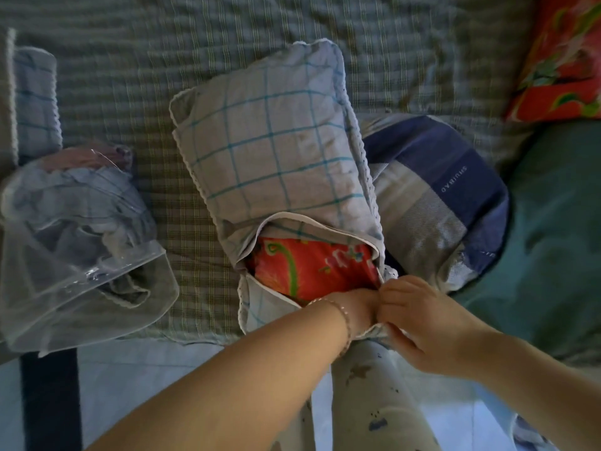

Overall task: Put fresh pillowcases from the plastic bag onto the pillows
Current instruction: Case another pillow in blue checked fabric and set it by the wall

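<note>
Your right hand (419, 320), lower centre, pinches the pillowcase (276, 141) edge with curled fingers | your left hand (356, 307) touches it at the opening, fingers hidden, grip unclear | red pillow (312, 268) partly inside pillowcase, mid-frame | plastic bag (65, 307) of cloth, left | striped pillow (439, 190) right of centre.

The head view looks steeply down, close above the bed's (292, 34) near edge and floor (162, 369).

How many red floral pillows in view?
2. One red floral pillow at centre, partly inside the checked pillowcase; another at the top right corner of the bed, cut off. Others may be hidden inside covers.
</note>
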A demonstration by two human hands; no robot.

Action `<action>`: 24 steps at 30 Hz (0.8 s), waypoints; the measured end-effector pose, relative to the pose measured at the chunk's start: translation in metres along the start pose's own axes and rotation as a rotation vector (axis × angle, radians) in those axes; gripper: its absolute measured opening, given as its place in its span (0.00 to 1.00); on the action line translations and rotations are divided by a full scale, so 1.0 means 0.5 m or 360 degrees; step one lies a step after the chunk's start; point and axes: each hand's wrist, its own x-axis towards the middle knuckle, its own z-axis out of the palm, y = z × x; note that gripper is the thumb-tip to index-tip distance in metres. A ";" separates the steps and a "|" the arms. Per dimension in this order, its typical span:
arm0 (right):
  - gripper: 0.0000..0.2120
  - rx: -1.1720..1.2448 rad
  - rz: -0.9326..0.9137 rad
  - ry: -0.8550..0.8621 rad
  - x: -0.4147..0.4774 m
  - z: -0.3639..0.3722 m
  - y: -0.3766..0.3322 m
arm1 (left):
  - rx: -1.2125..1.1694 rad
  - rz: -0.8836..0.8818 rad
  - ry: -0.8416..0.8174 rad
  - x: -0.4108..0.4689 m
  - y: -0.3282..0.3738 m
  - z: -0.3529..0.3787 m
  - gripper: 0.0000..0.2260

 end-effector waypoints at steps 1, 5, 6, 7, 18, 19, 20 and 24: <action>0.09 -0.0031 0.0023 -0.0002 -0.001 -0.003 0.007 | -0.0087 -0.0044 -0.0065 -0.001 -0.002 -0.004 0.27; 0.10 -0.0189 0.0171 -0.0043 0.009 -0.034 0.049 | -0.1346 -0.0055 0.0035 0.000 -0.021 -0.007 0.15; 0.09 -0.0226 0.0209 -0.0065 0.011 -0.039 0.058 | -0.1465 -0.0024 0.0153 -0.004 -0.032 -0.005 0.13; 0.09 -0.0240 0.0246 -0.0070 0.010 -0.041 0.066 | -0.1306 0.0023 0.0285 -0.015 -0.052 0.001 0.13; 0.19 -0.0542 0.0702 0.0102 0.097 0.027 0.097 | 0.0120 -0.0345 0.1015 -0.120 -0.425 -0.038 0.08; 0.18 -0.0550 0.0961 0.0053 0.112 0.036 0.110 | -0.0175 -0.0337 0.1220 -0.101 -0.421 -0.030 0.07; 0.17 -0.0554 0.1195 -0.0013 0.128 0.052 0.123 | -0.0448 -0.0353 0.1402 -0.084 -0.422 -0.020 0.07; 0.17 -0.0598 0.1613 -0.0096 0.160 0.109 0.135 | -0.1199 -0.0828 0.1736 -0.040 -0.437 0.009 0.10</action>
